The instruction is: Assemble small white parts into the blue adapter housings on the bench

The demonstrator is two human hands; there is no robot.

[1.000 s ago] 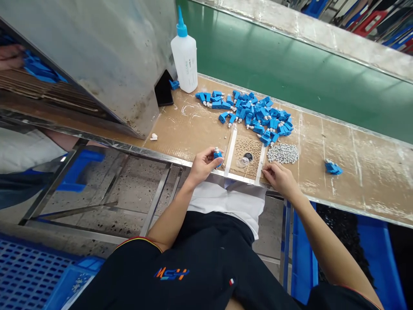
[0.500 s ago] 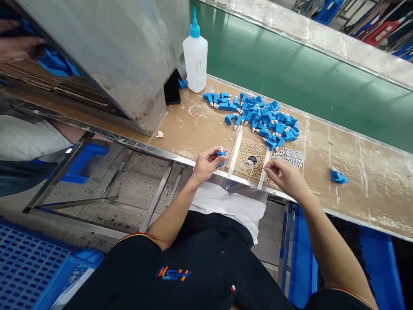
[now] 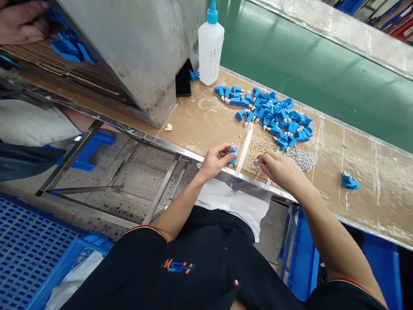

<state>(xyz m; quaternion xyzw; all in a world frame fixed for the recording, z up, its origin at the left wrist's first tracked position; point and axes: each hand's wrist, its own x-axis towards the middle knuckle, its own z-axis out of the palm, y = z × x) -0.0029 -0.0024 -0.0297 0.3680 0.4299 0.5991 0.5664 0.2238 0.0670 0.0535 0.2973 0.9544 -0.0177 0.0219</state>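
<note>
My left hand (image 3: 214, 161) pinches a small blue plastic part (image 3: 232, 154) upright near the table's front edge, its white tip pointing up. To the right, the thumb and fingers of my right hand (image 3: 277, 168) are closed together over a small round clear dish (image 3: 254, 164). What the fingertips hold, if anything, is hidden. The dish sits on a patch of board covered with tiny brown grains (image 3: 258, 147). Right of that, beside my right hand, lies a heap of small grey pieces (image 3: 301, 159). Behind my hands is a loose pile of blue parts with white tips (image 3: 271, 113).
A white bottle with a blue nozzle (image 3: 211, 47) stands at the back beside a metal panel (image 3: 138, 56) and a dark phone-like slab (image 3: 183, 79). A white earbud-shaped piece (image 3: 168, 127) and another blue part (image 3: 350, 181) lie apart. Another person's hand (image 3: 22, 21) shows behind the panel.
My right hand has moved left and down to the small dish, covering its dark part. My left hand still holds the blue part. The camera view has shifted slightly.
</note>
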